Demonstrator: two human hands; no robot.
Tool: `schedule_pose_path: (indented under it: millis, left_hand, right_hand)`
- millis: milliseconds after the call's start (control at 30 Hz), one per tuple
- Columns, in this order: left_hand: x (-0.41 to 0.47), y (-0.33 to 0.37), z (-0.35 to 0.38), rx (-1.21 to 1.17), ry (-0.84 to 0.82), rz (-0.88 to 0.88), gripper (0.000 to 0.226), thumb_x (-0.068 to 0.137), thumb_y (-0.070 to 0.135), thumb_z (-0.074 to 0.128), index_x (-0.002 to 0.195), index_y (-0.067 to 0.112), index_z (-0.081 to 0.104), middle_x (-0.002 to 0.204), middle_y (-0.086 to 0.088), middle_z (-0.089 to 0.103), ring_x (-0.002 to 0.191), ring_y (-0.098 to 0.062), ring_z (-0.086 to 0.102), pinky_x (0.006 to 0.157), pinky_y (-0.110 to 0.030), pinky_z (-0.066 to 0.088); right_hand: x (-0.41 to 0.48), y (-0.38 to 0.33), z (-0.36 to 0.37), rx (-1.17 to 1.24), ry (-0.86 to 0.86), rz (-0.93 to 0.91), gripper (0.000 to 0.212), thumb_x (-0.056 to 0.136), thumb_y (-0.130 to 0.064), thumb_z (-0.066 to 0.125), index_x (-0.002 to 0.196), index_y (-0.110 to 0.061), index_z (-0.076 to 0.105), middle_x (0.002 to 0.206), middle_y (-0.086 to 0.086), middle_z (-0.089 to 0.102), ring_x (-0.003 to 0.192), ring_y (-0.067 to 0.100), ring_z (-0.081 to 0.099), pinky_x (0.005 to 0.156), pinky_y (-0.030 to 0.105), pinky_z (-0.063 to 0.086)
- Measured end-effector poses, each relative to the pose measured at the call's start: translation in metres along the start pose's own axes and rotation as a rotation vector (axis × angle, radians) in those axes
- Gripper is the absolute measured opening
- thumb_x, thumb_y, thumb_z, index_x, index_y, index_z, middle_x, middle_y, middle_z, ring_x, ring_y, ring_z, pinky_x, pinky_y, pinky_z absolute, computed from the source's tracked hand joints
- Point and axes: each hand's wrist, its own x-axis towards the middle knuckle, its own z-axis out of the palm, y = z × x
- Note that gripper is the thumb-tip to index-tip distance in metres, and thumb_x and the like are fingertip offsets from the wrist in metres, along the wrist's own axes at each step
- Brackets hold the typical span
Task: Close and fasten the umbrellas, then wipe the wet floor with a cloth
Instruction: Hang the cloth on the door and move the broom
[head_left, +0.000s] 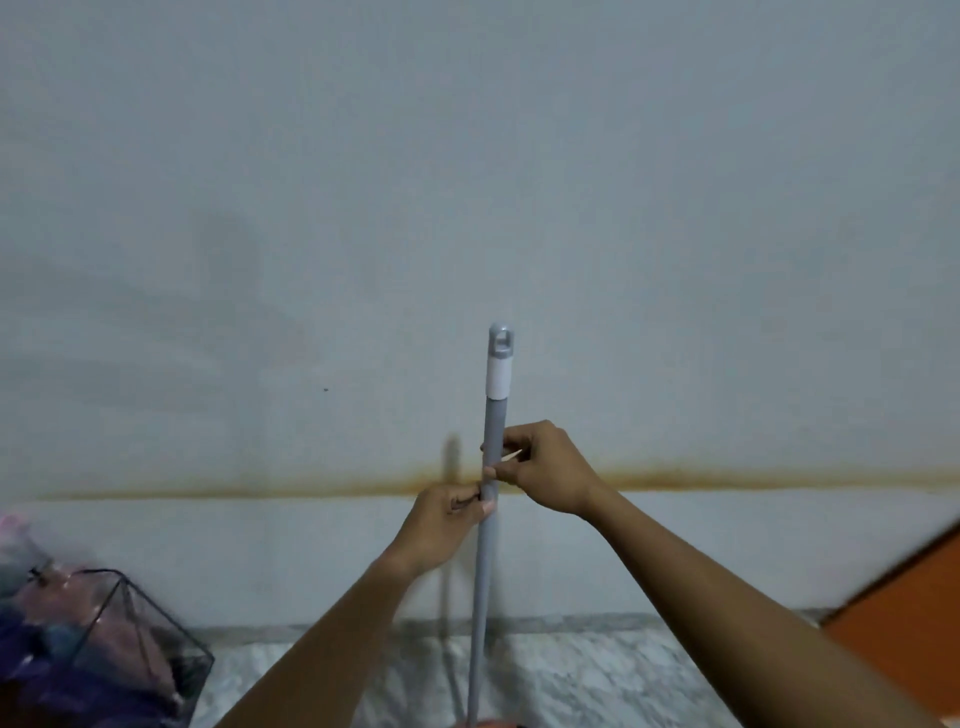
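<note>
A grey mop pole (491, 426) stands upright in front of the pale wall, with a white collar and a grey hanging cap at its top. My left hand (447, 525) grips the pole from the left, fingers wrapped around it. My right hand (540, 470) holds the pole just above the left hand, thumb and fingers pinched on the shaft. The pole's lower end runs out of view at the bottom edge. No umbrella and no cloth are in view.
A dark wire basket (119, 649) full of clothes sits at the lower left. The marble floor (571, 680) meets the stained wall (727, 480) ahead. An orange-brown door or panel (909, 639) stands at the lower right.
</note>
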Motion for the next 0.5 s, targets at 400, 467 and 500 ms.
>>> schedule_pose_path:
  millis: [400, 467, 500]
  left_hand:
    - [0.109, -0.036, -0.032, -0.035, 0.040, -0.033, 0.023, 0.085, 0.032, 0.062, 0.069, 0.015, 0.062, 0.057, 0.010, 0.049, 0.059, -0.011, 0.043, 0.062, -0.030, 0.035]
    - [0.111, -0.040, -0.032, -0.056, 0.028, -0.045, 0.023, 0.084, 0.030, 0.063, 0.064, 0.018, 0.059, 0.056, 0.010, 0.045, 0.058, -0.011, 0.038, 0.061, -0.029, 0.032]
    - [0.112, -0.041, -0.032, -0.058, 0.030, -0.056, 0.022, 0.083, 0.030, 0.063, 0.064, 0.019, 0.060, 0.056, 0.010, 0.045, 0.057, -0.011, 0.039, 0.062, -0.029, 0.032]
  right_hand:
    - [0.118, 0.035, 0.023, 0.105, 0.070, 0.132, 0.011, 0.080, -0.018, 0.075, 0.091, -0.018, 0.077, 0.083, -0.005, 0.075, 0.080, 0.013, 0.069, 0.076, 0.029, 0.057]
    - [0.122, 0.039, 0.021, 0.122, 0.027, 0.125, 0.012, 0.081, -0.019, 0.075, 0.093, -0.018, 0.078, 0.089, -0.002, 0.076, 0.088, 0.016, 0.071, 0.080, 0.027, 0.057]
    - [0.123, 0.039, 0.021, 0.133, 0.010, 0.132, 0.012, 0.083, -0.018, 0.075, 0.094, -0.017, 0.078, 0.091, -0.003, 0.077, 0.089, 0.013, 0.071, 0.078, 0.023, 0.056]
